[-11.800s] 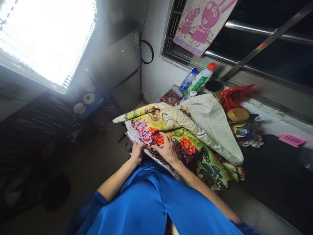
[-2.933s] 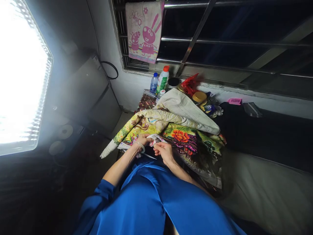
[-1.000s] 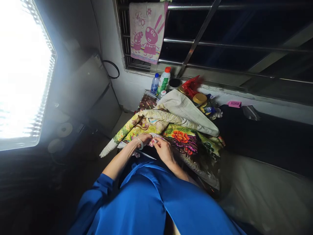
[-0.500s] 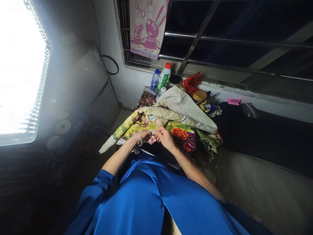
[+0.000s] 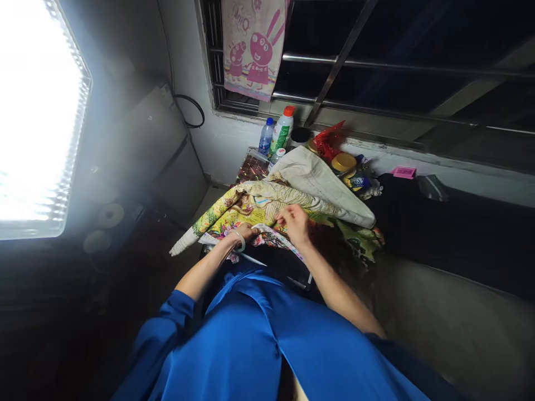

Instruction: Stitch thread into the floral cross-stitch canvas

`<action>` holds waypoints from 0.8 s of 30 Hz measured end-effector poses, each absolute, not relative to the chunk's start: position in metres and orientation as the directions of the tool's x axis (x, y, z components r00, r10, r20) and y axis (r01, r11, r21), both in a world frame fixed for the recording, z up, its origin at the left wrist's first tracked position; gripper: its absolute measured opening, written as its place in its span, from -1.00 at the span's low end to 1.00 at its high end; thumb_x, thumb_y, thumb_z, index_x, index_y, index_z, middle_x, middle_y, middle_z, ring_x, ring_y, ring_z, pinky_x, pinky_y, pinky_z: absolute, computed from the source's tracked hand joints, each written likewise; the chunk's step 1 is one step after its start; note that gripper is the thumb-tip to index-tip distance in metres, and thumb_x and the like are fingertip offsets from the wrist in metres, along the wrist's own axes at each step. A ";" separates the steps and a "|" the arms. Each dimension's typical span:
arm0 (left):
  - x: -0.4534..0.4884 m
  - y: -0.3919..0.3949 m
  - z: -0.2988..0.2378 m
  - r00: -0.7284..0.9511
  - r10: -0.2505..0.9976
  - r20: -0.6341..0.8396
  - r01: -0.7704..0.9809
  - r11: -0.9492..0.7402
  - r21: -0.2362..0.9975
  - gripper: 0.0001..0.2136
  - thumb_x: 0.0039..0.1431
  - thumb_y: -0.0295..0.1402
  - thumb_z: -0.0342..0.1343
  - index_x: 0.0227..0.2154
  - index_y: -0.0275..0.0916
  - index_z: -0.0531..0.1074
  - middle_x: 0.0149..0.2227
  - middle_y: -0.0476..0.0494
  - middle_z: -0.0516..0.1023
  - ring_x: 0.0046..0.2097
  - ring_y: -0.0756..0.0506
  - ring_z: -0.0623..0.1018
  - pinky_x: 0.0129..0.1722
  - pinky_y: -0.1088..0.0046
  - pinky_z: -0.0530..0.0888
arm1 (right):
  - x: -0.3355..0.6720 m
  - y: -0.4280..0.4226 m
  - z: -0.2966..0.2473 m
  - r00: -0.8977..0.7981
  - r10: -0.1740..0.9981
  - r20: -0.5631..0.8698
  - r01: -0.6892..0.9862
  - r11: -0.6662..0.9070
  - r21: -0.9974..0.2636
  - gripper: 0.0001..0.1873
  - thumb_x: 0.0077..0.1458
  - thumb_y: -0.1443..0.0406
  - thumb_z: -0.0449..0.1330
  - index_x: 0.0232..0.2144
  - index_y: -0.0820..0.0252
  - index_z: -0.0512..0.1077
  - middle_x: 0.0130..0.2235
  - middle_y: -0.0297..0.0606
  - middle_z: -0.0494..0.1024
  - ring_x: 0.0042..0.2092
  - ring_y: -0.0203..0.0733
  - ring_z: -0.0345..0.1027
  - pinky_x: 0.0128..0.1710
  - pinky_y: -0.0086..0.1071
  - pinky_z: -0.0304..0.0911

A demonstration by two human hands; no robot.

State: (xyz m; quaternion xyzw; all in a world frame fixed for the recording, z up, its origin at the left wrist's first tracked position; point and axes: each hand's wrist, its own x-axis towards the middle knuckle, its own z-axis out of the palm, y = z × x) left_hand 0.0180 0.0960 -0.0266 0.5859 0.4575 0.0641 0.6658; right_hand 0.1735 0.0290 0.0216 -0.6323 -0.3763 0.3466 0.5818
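An embroidered cloth [image 5: 229, 213] with green, yellow and bright flower patterns lies bunched in front of me, its far edge rolled up. My left hand [image 5: 246, 233], with a pale bangle at the wrist, grips the near white-bordered edge of this cloth. Just to the right, my right hand [image 5: 296, 224] is raised over the cloth, its fingertips pinched together. Whatever sits between those fingertips, if anything, is too small to make out. The unrolled white back of the fabric [image 5: 307, 170] spreads behind the roll.
Beyond the cloth stand a blue-capped bottle [image 5: 266, 137], a red-capped white bottle [image 5: 282, 131] and a gold-lidded jar [image 5: 344, 162]. A red plastic bag [image 5: 329, 142] lies by the barred window. A bright lamp [image 5: 35, 122] looms at left; a dark surface [image 5: 455, 234] extends right.
My right hand has moved away from my left, up and to the right, and the white-bordered cloth edge between them now shows. The left hand stays on the cloth.
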 end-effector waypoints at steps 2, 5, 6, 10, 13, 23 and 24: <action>0.018 0.094 -0.026 0.597 0.609 -0.522 0.494 0.234 0.837 -0.79 -0.15 -0.28 0.18 -0.65 -0.26 0.29 -0.70 0.11 0.18 -0.60 0.07 0.19 -0.59 0.53 0.14 | 0.189 0.036 0.025 0.538 0.843 -0.031 -0.041 -0.010 -0.999 -0.75 0.00 0.14 0.15 -0.53 0.13 0.21 -0.58 -0.43 0.41 -0.58 -0.38 0.27 -0.56 -0.48 0.26; 0.017 0.090 -0.020 0.648 0.613 -0.452 0.418 0.211 0.884 -0.86 -0.16 -0.32 0.15 -0.60 -0.27 0.33 -0.67 0.11 0.25 -0.57 0.07 0.24 -0.54 0.54 0.21 | 0.200 0.040 0.028 0.449 0.886 -0.110 -0.147 -0.049 -0.988 -0.69 -0.07 0.09 0.21 -0.50 0.14 0.21 -0.53 -0.41 0.44 -0.54 -0.35 0.33 -0.53 -0.46 0.31; 0.016 0.088 -0.016 0.664 0.609 -0.434 0.396 0.206 0.895 -0.89 -0.16 -0.35 0.14 -0.58 -0.26 0.34 -0.66 0.10 0.27 -0.56 0.06 0.26 -0.52 0.54 0.24 | 0.200 0.039 0.027 0.409 0.903 -0.135 -0.156 -0.076 -0.985 -0.68 -0.07 0.08 0.22 -0.50 0.14 0.21 -0.51 -0.39 0.46 -0.51 -0.34 0.36 -0.50 -0.45 0.33; 0.009 0.071 -0.001 0.721 0.610 -0.328 0.387 0.037 0.921 -0.90 -0.21 -0.44 0.13 -0.51 -0.24 0.42 -0.54 0.03 0.42 -0.45 -0.01 0.38 -0.35 0.47 0.34 | 0.193 0.025 0.018 0.280 0.933 -0.228 -0.119 -0.202 -0.972 -0.65 -0.06 0.03 0.20 -0.50 0.15 0.23 -0.36 -0.28 0.54 -0.36 -0.27 0.45 -0.35 -0.39 0.38; -0.002 0.047 0.007 0.721 0.662 -0.207 0.473 -0.251 0.845 -0.84 -0.21 -0.52 0.12 -0.49 -0.18 0.49 -0.44 -0.06 0.51 -0.28 -0.10 0.44 -0.12 0.36 0.31 | 0.188 0.004 0.008 0.104 0.938 -0.329 -0.084 -0.322 -0.943 -0.64 -0.05 0.01 0.18 -0.49 0.16 0.24 -0.28 -0.21 0.56 -0.29 -0.23 0.47 -0.32 -0.36 0.37; -0.047 -0.048 -0.004 0.372 0.902 -0.220 0.560 -0.028 0.828 -0.81 -0.18 -0.51 0.03 -0.46 -0.18 0.46 -0.31 -0.10 0.55 -0.15 -0.13 0.46 0.01 0.26 0.27 | 0.175 -0.055 -0.028 -0.245 0.866 -0.437 0.046 -0.440 -0.897 -0.66 -0.13 0.04 0.20 -0.53 0.20 0.31 -0.41 -0.25 0.55 -0.44 -0.30 0.42 -0.42 -0.41 0.30; -0.047 -0.053 -0.008 0.163 0.962 -0.219 0.528 0.103 0.843 -0.80 -0.18 -0.50 0.00 -0.44 -0.19 0.43 -0.33 -0.09 0.52 -0.19 -0.10 0.46 -0.05 0.30 0.32 | 0.174 -0.055 -0.028 -0.249 0.864 -0.437 0.043 -0.441 -0.897 -0.67 -0.13 0.05 0.20 -0.53 0.20 0.31 -0.42 -0.27 0.54 -0.45 -0.30 0.42 -0.44 -0.42 0.29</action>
